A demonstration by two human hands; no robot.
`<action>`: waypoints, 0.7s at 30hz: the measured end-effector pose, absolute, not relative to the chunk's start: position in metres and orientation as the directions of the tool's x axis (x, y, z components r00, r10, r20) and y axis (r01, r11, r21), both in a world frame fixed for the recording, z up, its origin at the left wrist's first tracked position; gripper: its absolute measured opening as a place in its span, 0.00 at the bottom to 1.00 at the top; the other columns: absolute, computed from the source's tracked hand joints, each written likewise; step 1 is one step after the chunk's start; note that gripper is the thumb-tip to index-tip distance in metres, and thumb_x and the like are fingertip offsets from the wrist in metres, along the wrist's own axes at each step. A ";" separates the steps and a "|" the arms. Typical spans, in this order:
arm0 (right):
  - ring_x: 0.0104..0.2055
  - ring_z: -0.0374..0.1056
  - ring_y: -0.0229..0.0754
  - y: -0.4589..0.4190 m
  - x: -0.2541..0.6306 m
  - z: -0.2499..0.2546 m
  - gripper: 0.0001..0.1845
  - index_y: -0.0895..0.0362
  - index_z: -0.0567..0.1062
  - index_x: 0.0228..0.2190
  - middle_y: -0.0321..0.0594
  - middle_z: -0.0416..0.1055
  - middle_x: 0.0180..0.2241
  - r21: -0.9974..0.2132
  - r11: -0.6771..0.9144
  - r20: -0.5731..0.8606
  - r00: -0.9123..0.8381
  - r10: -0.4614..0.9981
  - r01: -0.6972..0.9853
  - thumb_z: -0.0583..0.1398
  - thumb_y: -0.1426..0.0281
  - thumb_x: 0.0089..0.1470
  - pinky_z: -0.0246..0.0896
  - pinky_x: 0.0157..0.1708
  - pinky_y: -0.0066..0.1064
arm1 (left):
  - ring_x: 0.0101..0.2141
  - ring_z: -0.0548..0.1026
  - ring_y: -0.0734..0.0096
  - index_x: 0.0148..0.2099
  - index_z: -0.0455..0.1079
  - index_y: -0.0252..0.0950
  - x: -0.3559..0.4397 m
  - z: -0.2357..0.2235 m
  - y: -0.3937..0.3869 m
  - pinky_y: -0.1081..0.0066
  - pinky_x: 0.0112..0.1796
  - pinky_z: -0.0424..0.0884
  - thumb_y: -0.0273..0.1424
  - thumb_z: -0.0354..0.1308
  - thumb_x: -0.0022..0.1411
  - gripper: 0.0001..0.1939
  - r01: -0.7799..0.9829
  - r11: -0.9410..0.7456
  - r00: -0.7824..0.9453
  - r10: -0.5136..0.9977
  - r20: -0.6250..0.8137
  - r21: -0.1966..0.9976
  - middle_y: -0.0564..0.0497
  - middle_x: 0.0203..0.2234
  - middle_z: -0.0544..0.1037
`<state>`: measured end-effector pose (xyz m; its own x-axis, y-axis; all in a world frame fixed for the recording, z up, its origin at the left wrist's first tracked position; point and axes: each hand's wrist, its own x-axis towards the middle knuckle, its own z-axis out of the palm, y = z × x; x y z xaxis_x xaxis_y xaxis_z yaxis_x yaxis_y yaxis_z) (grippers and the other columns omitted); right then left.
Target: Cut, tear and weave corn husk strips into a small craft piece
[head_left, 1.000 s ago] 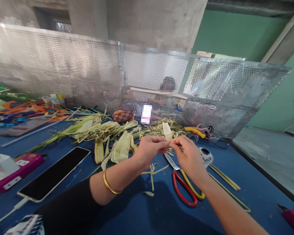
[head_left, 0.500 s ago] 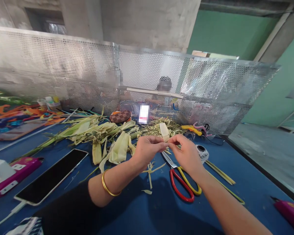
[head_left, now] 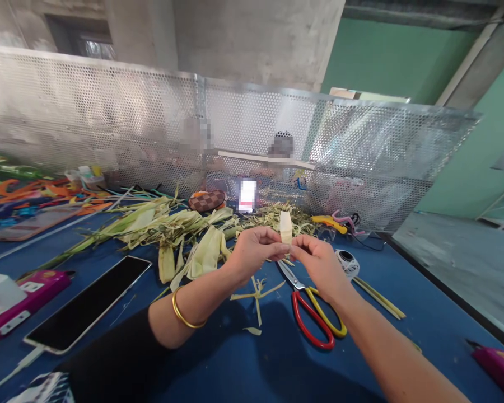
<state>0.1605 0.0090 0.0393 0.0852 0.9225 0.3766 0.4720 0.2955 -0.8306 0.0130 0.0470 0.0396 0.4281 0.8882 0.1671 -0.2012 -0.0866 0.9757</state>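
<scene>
A short pale strip of husk (head_left: 285, 225) stands upright between my fingertips above the table. My left hand (head_left: 258, 249) pinches its lower end, and a gold bangle circles that wrist. From the other side, my right hand (head_left: 317, 258) grips the same end with thumb and forefinger. Scissors (head_left: 313, 313) with one red and one yellow handle lie under my right hand, blades pointing away. Nearer the middle, a small star-shaped knot of husk strips (head_left: 258, 294) rests on the blue table (head_left: 218, 358). A loose husk scrap (head_left: 252, 331) lies just below it.
Piled husks (head_left: 172, 224) spread behind my left hand. A phone (head_left: 90, 302) with a cable and a magenta power strip (head_left: 33, 296) lie to the left. Right of the scissors sit a white spool (head_left: 347, 263) and thin stalks (head_left: 380, 298). A perforated metal screen (head_left: 252, 117) stands behind.
Both hands have shifted slightly, and the husk strip has moved a little right and turned more upright. More of the star-shaped knot now shows below my left hand.
</scene>
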 end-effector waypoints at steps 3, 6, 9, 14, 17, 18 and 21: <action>0.26 0.60 0.39 0.010 0.159 0.038 0.10 0.56 0.69 0.20 0.34 0.67 0.20 -0.804 0.293 0.368 0.046 0.929 0.517 0.57 0.65 0.48 0.55 0.29 0.31 | 0.23 0.71 0.78 0.26 0.66 0.34 0.012 0.039 0.048 0.74 0.30 0.67 0.33 0.66 0.46 0.11 -0.184 -0.084 0.480 0.862 0.164 0.979 0.54 0.20 0.74; 0.27 0.62 0.39 0.012 0.158 0.034 0.12 0.57 0.69 0.20 0.34 0.68 0.21 -0.869 0.255 0.291 0.021 0.956 0.424 0.57 0.63 0.49 0.57 0.31 0.32 | 0.22 0.70 0.79 0.24 0.64 0.35 0.011 0.039 0.049 0.74 0.30 0.67 0.34 0.67 0.44 0.13 -0.188 -0.050 0.493 0.859 0.139 0.981 0.54 0.18 0.73; 0.27 0.63 0.39 0.014 0.157 0.032 0.13 0.57 0.70 0.22 0.35 0.68 0.22 -0.951 0.201 0.210 0.013 0.978 0.237 0.59 0.61 0.48 0.59 0.33 0.32 | 0.22 0.70 0.79 0.23 0.65 0.35 0.009 0.040 0.050 0.74 0.31 0.67 0.33 0.66 0.45 0.11 -0.194 -0.012 0.486 0.867 0.106 0.981 0.55 0.18 0.73; 0.30 0.66 0.41 0.012 0.157 0.034 0.11 0.57 0.72 0.26 0.38 0.71 0.25 -0.914 0.302 0.339 0.102 0.935 0.270 0.59 0.62 0.50 0.63 0.35 0.35 | 0.22 0.70 0.79 0.23 0.68 0.34 0.008 0.041 0.052 0.74 0.31 0.68 0.32 0.66 0.46 0.10 -0.243 0.124 0.480 0.877 0.009 0.962 0.54 0.19 0.73; 0.32 0.67 0.42 0.010 0.160 0.037 0.05 0.55 0.74 0.29 0.38 0.71 0.28 -0.657 0.508 0.656 0.090 0.750 0.557 0.59 0.67 0.52 0.63 0.37 0.35 | 0.21 0.69 0.80 0.23 0.67 0.33 0.009 0.040 0.052 0.75 0.30 0.69 0.32 0.65 0.47 0.11 -0.287 0.209 0.476 0.878 -0.050 0.935 0.54 0.19 0.73; 0.34 0.67 0.42 0.009 0.161 0.037 0.04 0.54 0.74 0.30 0.38 0.71 0.30 -0.547 0.566 0.736 0.032 0.676 0.617 0.58 0.69 0.53 0.63 0.38 0.36 | 0.21 0.69 0.80 0.23 0.67 0.33 0.009 0.040 0.052 0.75 0.30 0.69 0.32 0.65 0.48 0.10 -0.292 0.228 0.481 0.874 -0.064 0.929 0.54 0.19 0.73; 0.36 0.68 0.42 0.008 0.163 0.036 0.05 0.52 0.75 0.32 0.39 0.71 0.32 -0.285 0.649 0.847 -0.131 0.515 0.706 0.58 0.71 0.55 0.64 0.38 0.37 | 0.22 0.69 0.80 0.25 0.68 0.34 0.010 0.040 0.050 0.76 0.29 0.69 0.30 0.63 0.51 0.07 -0.297 0.274 0.504 0.859 -0.094 0.915 0.54 0.19 0.72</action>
<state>0.1629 0.0079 0.0360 -0.1312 0.5149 0.8472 0.7056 0.6488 -0.2850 0.0099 0.0500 0.0401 0.5035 0.8588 -0.0940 -0.2971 0.2743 0.9146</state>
